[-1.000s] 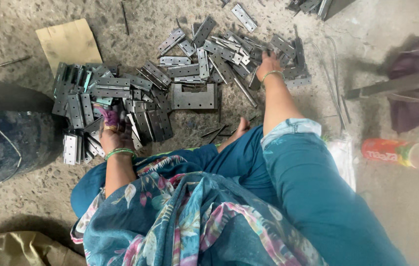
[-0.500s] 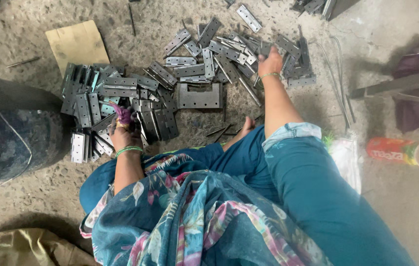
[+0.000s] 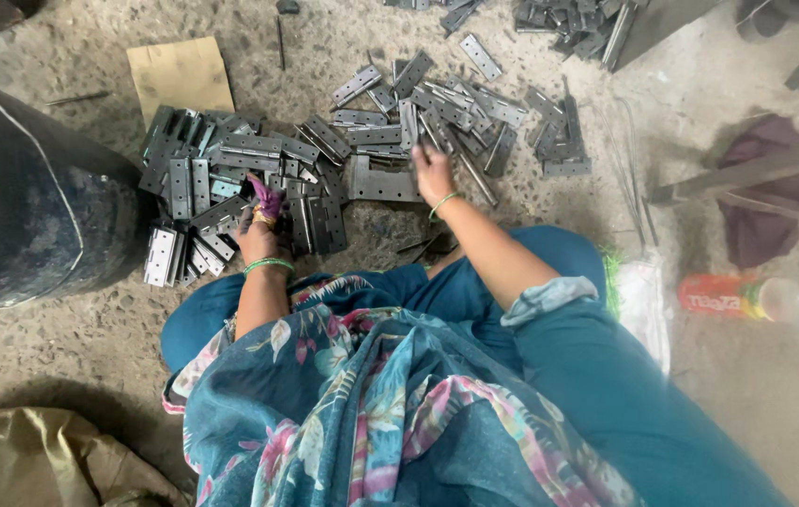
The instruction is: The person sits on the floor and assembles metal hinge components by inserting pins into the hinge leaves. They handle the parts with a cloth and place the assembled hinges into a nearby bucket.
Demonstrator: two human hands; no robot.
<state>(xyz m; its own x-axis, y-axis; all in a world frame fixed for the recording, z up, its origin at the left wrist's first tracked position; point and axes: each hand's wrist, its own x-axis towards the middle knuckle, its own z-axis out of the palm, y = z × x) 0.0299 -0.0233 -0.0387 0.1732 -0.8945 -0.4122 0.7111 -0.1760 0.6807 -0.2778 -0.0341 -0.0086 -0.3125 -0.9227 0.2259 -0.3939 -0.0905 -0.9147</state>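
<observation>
So the left hand (image 3: 258, 235) was closed around a purple-wrapped tool (image 3: 266, 197), pressed onto the stacked metal hinges (image 3: 221, 178) on the floor (image 3: 61, 366). The right hand (image 3: 430, 174) was laid on the loose hinge pile (image 3: 437, 113) further out, fingers curled on one piece; a firm grip couldn't be made out. A cardboard scrap (image 3: 179, 75) was left nearby.

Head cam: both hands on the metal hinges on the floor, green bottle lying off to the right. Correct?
Not quite. In the head view the bottle lying to the right is red and clear, not green. The left hand and right hand are on the metal hinges on the floor.
</observation>
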